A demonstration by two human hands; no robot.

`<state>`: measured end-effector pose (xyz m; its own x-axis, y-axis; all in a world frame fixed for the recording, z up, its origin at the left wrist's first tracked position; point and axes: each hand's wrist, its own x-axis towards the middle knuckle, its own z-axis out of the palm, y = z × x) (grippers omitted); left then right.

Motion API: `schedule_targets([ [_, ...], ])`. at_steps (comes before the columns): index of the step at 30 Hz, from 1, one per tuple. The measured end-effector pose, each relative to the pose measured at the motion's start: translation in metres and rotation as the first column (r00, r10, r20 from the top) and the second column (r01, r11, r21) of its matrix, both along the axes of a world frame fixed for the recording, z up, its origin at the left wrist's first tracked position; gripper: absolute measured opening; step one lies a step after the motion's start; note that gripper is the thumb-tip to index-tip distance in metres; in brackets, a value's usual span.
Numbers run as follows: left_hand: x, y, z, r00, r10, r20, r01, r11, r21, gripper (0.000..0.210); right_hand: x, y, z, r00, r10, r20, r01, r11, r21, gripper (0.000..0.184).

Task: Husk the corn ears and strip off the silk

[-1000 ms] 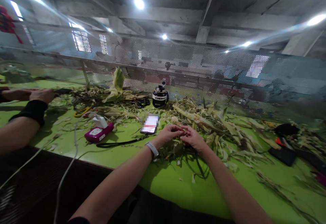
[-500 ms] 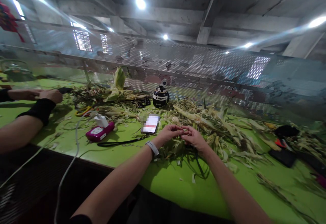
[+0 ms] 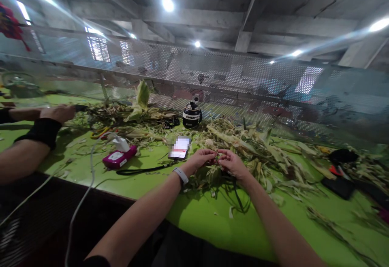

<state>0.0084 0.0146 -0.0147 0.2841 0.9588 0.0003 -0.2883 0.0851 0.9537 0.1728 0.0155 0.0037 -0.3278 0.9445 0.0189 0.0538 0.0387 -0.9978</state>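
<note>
Over the green table [image 3: 206, 226], my left hand [image 3: 201, 160] and my right hand [image 3: 233, 164] meet, fingertips pinched close together. Between them is something small, with a bit of green showing; its kind is too small to make out. Below and around both hands lie dry plant scraps [image 3: 209, 180]. A heap of pale husks and leaves [image 3: 243, 141] spreads just beyond my right hand. To the left of my left hand lies a phone [image 3: 181, 147] with its screen lit. A pale band circles my left wrist.
A black jug [image 3: 191, 115] stands behind the phone. Left are a magenta power strip [image 3: 117, 157] with a white plug and cable, and another husk heap [image 3: 133, 113]. A co-worker's hands [image 3: 57, 114] are at far left. A perforated screen [image 3: 212, 76] runs along the back.
My fingertips have shifted slightly and a bit of green now shows between them. The co-worker's hands at the far left have moved a little.
</note>
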Motion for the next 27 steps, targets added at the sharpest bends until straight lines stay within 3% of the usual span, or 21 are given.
schedule_targets([
  [7,-0.0027,-0.0039,0.0060,0.998,-0.043,0.040,0.047,0.994,-0.099,0.029,0.0021,0.0037,-0.0045,1.000,-0.011,0.000,0.011,1.000,0.014,0.048],
  [18,-0.0087,-0.0042,0.0025,0.988,-0.147,0.054,0.153,0.982,-0.114,0.038,0.0037,0.0042,-0.0011,1.000,0.006,0.006,-0.006,1.000,-0.015,0.040],
  [27,-0.0094,-0.0034,0.0048,0.984,-0.179,-0.009,0.175,0.967,-0.185,0.031,0.0063,0.0049,-0.0021,0.998,0.021,0.053,-0.022,1.000,0.020,0.036],
])
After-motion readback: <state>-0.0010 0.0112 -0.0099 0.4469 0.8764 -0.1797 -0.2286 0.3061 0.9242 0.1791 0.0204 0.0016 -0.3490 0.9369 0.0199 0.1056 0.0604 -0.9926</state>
